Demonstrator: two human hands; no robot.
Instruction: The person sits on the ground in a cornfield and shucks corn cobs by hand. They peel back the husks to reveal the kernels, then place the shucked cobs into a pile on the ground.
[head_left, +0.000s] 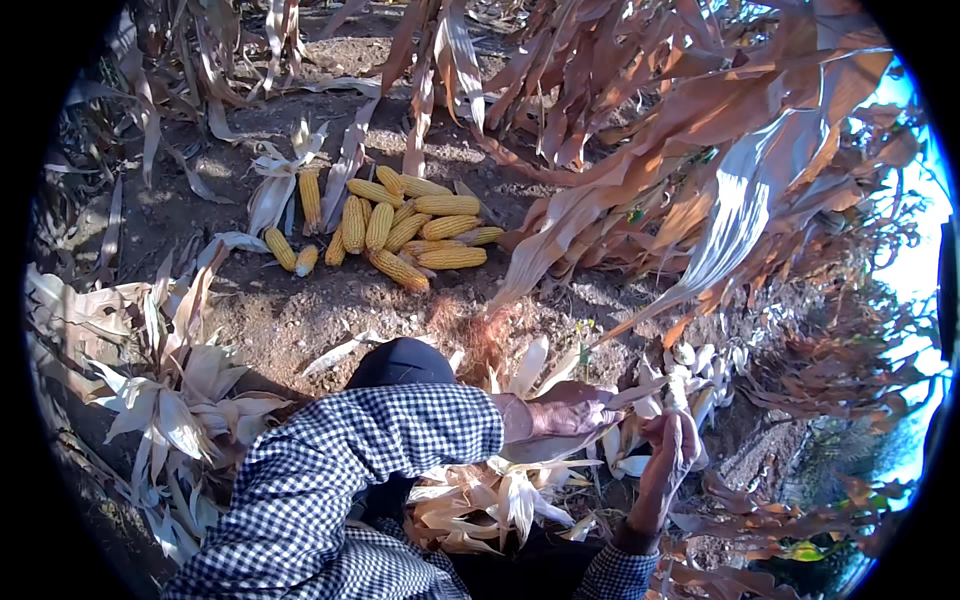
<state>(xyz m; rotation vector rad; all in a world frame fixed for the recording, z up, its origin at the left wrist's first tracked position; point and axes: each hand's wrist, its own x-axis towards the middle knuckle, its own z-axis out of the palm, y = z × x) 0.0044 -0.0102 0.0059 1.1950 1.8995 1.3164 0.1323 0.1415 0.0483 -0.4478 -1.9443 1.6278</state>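
My left hand (574, 409) reaches from the left in a checked sleeve, its fingers closed on a dry corn husk (643, 391). Close beside it, my right hand (671, 446) is raised with bent fingers around the pale end of the husk. Whether an ear of corn is inside cannot be seen. Below both hands lie loose pale husks (517, 499). Farther off on the soil, a pile of husked yellow corn ears (405, 225) lies beside dry leaves.
Standing dry corn stalks and leaves (660, 135) fill the top and right. More husks (172, 412) lie at the left. Several pale, apparently unhusked ears (705, 367) lie just beyond my right hand. A dark-covered knee (405, 364) is by my left sleeve.
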